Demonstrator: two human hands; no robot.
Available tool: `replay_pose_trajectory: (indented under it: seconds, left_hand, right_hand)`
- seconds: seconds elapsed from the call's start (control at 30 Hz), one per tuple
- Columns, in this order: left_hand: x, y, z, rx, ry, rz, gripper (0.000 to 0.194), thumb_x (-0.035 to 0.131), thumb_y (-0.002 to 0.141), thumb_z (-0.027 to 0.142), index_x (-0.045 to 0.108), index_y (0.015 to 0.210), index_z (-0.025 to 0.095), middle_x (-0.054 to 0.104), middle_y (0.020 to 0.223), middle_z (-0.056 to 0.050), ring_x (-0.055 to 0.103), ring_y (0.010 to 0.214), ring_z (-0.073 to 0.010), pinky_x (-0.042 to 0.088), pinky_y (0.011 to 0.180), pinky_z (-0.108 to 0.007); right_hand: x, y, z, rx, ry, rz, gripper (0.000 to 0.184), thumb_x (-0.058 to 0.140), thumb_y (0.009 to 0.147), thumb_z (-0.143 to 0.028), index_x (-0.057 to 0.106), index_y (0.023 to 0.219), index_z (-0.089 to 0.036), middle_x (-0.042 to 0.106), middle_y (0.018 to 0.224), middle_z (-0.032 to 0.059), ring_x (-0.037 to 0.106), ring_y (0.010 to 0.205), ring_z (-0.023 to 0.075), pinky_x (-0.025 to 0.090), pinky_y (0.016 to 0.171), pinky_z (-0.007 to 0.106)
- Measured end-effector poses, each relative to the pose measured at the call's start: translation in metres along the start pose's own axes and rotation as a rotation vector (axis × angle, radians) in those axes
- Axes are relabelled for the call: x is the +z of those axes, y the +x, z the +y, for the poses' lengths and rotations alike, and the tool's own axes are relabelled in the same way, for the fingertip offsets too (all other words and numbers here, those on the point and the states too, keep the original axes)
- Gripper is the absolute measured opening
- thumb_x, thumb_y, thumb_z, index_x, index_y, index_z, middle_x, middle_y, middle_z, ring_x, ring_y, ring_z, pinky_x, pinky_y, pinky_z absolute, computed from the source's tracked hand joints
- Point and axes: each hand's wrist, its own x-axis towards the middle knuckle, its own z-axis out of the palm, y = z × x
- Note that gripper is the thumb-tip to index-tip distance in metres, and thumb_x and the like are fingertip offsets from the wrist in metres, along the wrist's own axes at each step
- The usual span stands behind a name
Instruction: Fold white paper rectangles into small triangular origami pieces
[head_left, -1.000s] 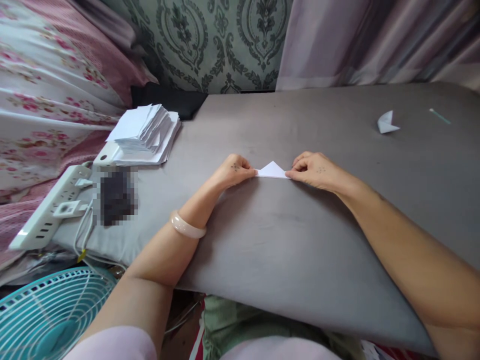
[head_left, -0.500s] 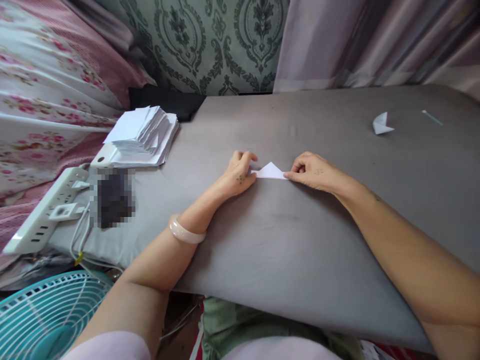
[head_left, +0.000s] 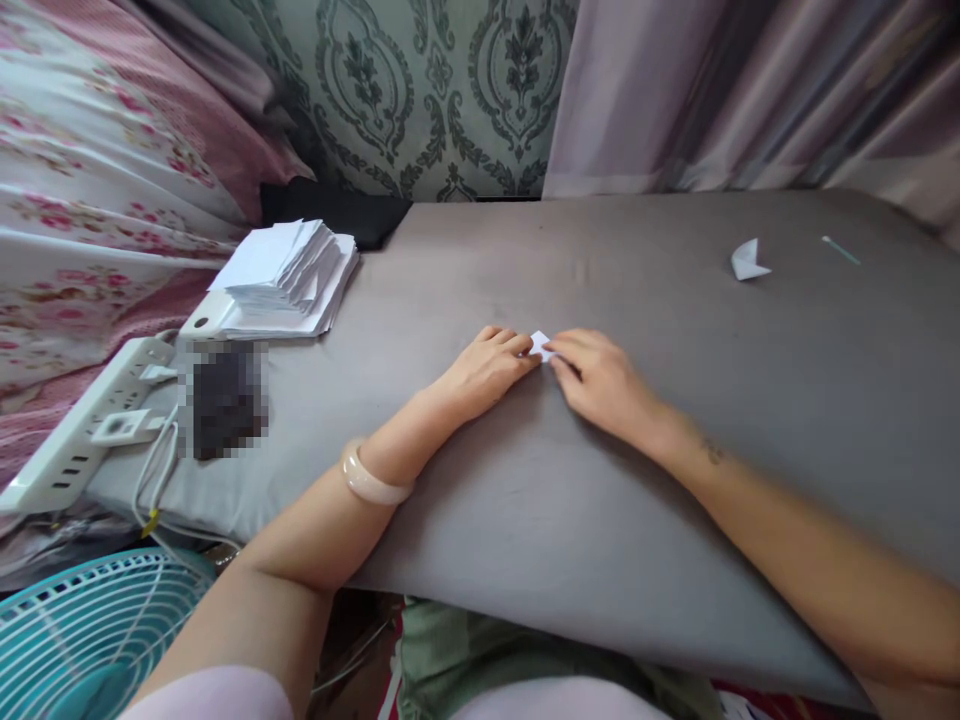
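On the grey-covered bench (head_left: 525,540), toward the middle, we find the small folded paper (head_left: 540,345). We record the left hand (head_left: 489,372) pinching its left end; the right hand (head_left: 604,388) meets its right end, though we cannot tell whether it grips. We note a paper stack (head_left: 259,257) farther left.

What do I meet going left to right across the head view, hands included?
Long white plastic power strip, stacked white paper sheets, left hand, small folded white paper, right hand, pointed white folded-paper piece, thin teal stick with pale tip.
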Motion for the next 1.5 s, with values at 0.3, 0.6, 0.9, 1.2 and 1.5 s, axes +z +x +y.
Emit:
replay_pose_trajectory:
  seconds: [0.3,0.6,0.9,1.2,1.5]
  left_hand:
    - [-0.023,-0.004,0.023,-0.16,-0.023,-0.209,0.029,0.04,0.095,0.014,0.06,0.115,0.01,0.061,0.112,-0.012,0.055,0.1,-0.0225,0.046,0.081,-0.032]
    - [-0.027,-0.007,0.03,-0.292,-0.002,-0.267,0.027,0.041,0.089,0.005,0.061,0.108,0.009,0.061,0.107,-0.012,0.058,0.099,-0.0217,0.049,0.076,-0.028]
    - [-0.019,-0.011,0.022,-0.365,-0.017,-0.137,0.029,0.039,0.094,0.022,0.065,0.086,0.013,0.062,0.094,-0.011,0.06,0.092,-0.0228,0.047,0.067,-0.03]
    - [0.008,-0.005,-0.005,-0.269,-0.076,0.095,0.036,0.036,0.099,0.039,0.066,0.104,0.02,0.061,0.099,-0.008,0.056,0.092,-0.0186,0.044,0.075,-0.029]
    - [0.009,0.004,-0.007,-0.334,-0.195,0.382,0.027,0.037,0.098,0.026,0.061,0.092,0.014,0.064,0.097,-0.011,0.053,0.09,-0.0192,0.041,0.085,-0.034]
  right_hand:
    - [0.002,-0.014,-0.03,0.02,-0.338,-0.218,0.045,0.037,0.099,-0.031,0.055,0.13,-0.005,0.06,0.119,0.0164,0.052,0.103,0.0284,0.044,0.09,0.039]
    - [-0.004,-0.014,-0.033,0.071,-0.459,-0.261,0.045,0.034,0.099,-0.031,0.058,0.124,-0.002,0.06,0.11,0.0168,0.052,0.099,0.0279,0.045,0.077,0.037]
    - [-0.013,-0.016,-0.035,0.14,-0.565,-0.283,0.037,0.036,0.095,-0.018,0.066,0.107,-0.001,0.06,0.103,0.0191,0.053,0.096,0.0285,0.043,0.066,0.035]
    - [-0.003,0.0,0.013,0.359,-0.106,0.127,0.023,0.048,0.077,-0.013,0.069,0.086,-0.015,0.069,0.087,0.009,0.061,0.076,0.0197,0.046,0.073,0.033]
    - [0.006,0.012,0.027,0.464,0.581,0.344,0.038,0.055,0.067,-0.016,0.061,0.104,-0.015,0.069,0.104,0.0121,0.065,0.095,0.0216,0.05,0.085,0.04]
